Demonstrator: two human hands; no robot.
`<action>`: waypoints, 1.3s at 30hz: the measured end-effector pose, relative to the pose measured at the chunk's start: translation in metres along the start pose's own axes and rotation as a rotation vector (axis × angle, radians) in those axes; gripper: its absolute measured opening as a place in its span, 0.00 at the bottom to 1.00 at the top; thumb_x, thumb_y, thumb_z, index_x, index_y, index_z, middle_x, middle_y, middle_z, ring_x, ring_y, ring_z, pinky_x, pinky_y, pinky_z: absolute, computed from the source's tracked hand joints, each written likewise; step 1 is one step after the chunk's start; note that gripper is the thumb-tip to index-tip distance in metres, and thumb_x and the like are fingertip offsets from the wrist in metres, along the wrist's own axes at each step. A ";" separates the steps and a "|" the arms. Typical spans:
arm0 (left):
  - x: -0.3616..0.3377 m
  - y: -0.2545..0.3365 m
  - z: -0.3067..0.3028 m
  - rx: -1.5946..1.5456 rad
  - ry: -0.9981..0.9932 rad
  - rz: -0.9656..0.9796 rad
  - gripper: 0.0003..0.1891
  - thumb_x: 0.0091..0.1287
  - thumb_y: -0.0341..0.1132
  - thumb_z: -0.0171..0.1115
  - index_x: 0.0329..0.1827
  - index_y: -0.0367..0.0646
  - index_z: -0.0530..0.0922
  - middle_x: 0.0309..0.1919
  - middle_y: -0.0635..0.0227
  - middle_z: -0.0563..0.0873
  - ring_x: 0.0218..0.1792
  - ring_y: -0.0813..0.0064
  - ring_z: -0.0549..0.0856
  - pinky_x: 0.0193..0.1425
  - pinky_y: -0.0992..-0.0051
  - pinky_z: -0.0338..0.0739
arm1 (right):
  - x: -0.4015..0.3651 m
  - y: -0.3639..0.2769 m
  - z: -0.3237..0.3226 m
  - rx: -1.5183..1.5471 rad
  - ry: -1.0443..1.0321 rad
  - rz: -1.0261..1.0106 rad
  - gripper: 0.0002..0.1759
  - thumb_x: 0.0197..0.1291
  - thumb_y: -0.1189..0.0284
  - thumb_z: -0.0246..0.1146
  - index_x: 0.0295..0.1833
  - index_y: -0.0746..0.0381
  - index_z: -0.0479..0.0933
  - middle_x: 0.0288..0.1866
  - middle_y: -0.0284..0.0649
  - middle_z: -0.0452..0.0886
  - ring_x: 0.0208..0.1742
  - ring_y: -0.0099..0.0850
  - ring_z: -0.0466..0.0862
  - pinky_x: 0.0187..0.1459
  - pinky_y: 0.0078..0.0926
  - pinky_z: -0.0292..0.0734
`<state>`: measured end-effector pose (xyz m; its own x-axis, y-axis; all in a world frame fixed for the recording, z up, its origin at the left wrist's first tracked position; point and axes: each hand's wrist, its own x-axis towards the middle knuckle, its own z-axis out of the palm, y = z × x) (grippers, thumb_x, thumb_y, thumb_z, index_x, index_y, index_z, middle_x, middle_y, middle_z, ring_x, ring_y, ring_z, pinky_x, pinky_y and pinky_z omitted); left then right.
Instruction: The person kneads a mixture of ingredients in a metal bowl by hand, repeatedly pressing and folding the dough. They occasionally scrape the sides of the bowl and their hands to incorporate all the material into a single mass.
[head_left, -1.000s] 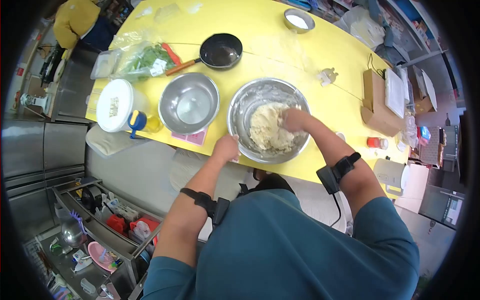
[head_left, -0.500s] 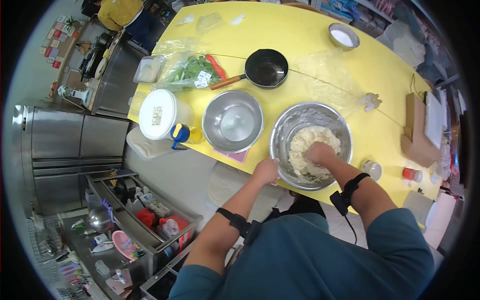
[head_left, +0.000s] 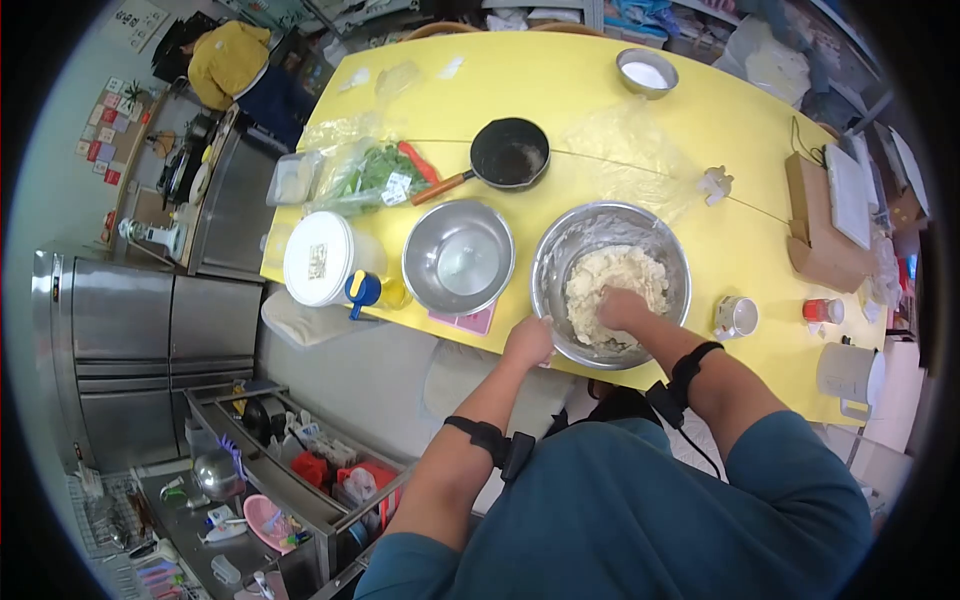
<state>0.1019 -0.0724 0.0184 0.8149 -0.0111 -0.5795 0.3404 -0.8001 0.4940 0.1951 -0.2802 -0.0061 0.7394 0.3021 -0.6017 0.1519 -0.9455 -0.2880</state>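
left: empty bowl (head_left: 458, 257) just beside mixing bowl (head_left: 560, 240) | right: cup (head_left: 735, 317) near | cup-to-box (head_left: 815, 240): bare table (head_left: 755, 255)

Kitchen, working sort, not a living room. Yellow tabletop (head_left: 600, 110) loaded with cookware: steel mixing bowl (head_left: 560, 250) full of dough (head_left: 615, 285), empty steel bowl (head_left: 458, 258), black frying pan (head_left: 510, 153), bag of greens (head_left: 375, 172). Kettle (head_left: 848, 372) at tabletop edge. Stainless fridge doors (head_left: 120, 330) on left wall. Steel rack (head_left: 290, 470) below, crammed with utensils.
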 end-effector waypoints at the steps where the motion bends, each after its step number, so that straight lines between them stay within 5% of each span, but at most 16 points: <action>1: 0.000 0.003 -0.004 -0.101 -0.015 -0.074 0.16 0.69 0.37 0.59 0.53 0.34 0.79 0.44 0.44 0.85 0.47 0.43 0.86 0.56 0.53 0.79 | -0.002 0.001 0.003 0.013 0.034 -0.008 0.29 0.62 0.57 0.56 0.65 0.60 0.76 0.60 0.54 0.82 0.60 0.49 0.83 0.62 0.44 0.76; 5: 0.005 0.000 -0.013 -0.076 -0.084 -0.148 0.20 0.70 0.44 0.59 0.53 0.34 0.80 0.45 0.42 0.87 0.49 0.43 0.86 0.58 0.53 0.78 | -0.021 0.012 0.018 -0.046 0.125 -0.137 0.31 0.61 0.60 0.58 0.69 0.60 0.71 0.63 0.55 0.80 0.62 0.51 0.81 0.65 0.46 0.74; 8: -0.004 0.004 -0.012 0.060 0.191 -0.116 0.20 0.69 0.45 0.61 0.47 0.33 0.82 0.48 0.43 0.87 0.50 0.44 0.86 0.58 0.52 0.78 | -0.031 0.005 -0.005 -0.047 -0.007 -0.129 0.27 0.59 0.62 0.59 0.64 0.60 0.76 0.58 0.57 0.82 0.58 0.53 0.83 0.62 0.46 0.75; 11: -0.017 0.009 -0.023 -0.002 0.237 -0.044 0.17 0.67 0.42 0.62 0.43 0.34 0.83 0.47 0.46 0.87 0.49 0.45 0.86 0.57 0.53 0.78 | -0.029 0.007 -0.021 -0.035 -0.062 -0.192 0.23 0.58 0.66 0.59 0.60 0.60 0.80 0.53 0.58 0.84 0.54 0.54 0.84 0.60 0.44 0.77; 13: -0.025 0.017 -0.033 -0.092 0.218 0.024 0.15 0.66 0.40 0.63 0.44 0.35 0.83 0.46 0.47 0.87 0.49 0.45 0.86 0.57 0.55 0.79 | -0.033 0.012 -0.022 0.100 0.091 -0.259 0.21 0.57 0.69 0.59 0.56 0.59 0.83 0.49 0.59 0.85 0.52 0.55 0.85 0.58 0.44 0.78; 21: -0.035 0.048 -0.037 -0.141 0.147 0.157 0.12 0.67 0.35 0.63 0.47 0.37 0.82 0.43 0.53 0.88 0.48 0.59 0.87 0.53 0.63 0.80 | -0.037 0.004 -0.045 0.342 0.016 -0.190 0.24 0.52 0.81 0.60 0.56 0.58 0.82 0.46 0.55 0.86 0.49 0.49 0.87 0.51 0.43 0.81; 24: -0.034 0.054 -0.043 -0.162 0.109 0.146 0.09 0.67 0.33 0.62 0.46 0.38 0.83 0.39 0.56 0.88 0.42 0.64 0.89 0.48 0.67 0.81 | -0.032 0.010 -0.038 0.440 0.012 -0.298 0.18 0.60 0.81 0.57 0.56 0.61 0.79 0.34 0.49 0.84 0.23 0.36 0.86 0.28 0.33 0.82; 29: -0.031 0.062 -0.047 -0.242 0.073 0.120 0.07 0.67 0.29 0.60 0.45 0.38 0.83 0.34 0.61 0.88 0.32 0.72 0.89 0.40 0.71 0.82 | -0.028 0.013 -0.043 0.595 -0.144 -0.221 0.20 0.60 0.84 0.51 0.55 0.60 0.78 0.40 0.46 0.82 0.31 0.33 0.88 0.28 0.31 0.79; 32: -0.030 0.070 -0.050 -0.286 0.070 0.063 0.08 0.63 0.28 0.62 0.43 0.38 0.84 0.40 0.55 0.89 0.44 0.61 0.88 0.51 0.67 0.80 | -0.032 0.011 -0.056 0.635 -0.197 -0.129 0.22 0.58 0.86 0.49 0.56 0.59 0.77 0.42 0.44 0.82 0.33 0.32 0.88 0.28 0.30 0.77; 39: -0.024 0.072 -0.053 -0.454 0.090 0.129 0.11 0.57 0.26 0.66 0.43 0.37 0.81 0.38 0.64 0.85 0.40 0.71 0.84 0.47 0.73 0.78 | -0.032 0.016 -0.066 0.899 -0.219 -0.121 0.26 0.55 0.87 0.51 0.58 0.57 0.74 0.46 0.39 0.80 0.35 0.31 0.87 0.27 0.26 0.72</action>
<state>0.1319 -0.0980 0.1027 0.8946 -0.0254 -0.4462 0.3877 -0.4527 0.8030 0.2168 -0.3131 0.0581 0.5973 0.4954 -0.6307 -0.4127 -0.4845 -0.7713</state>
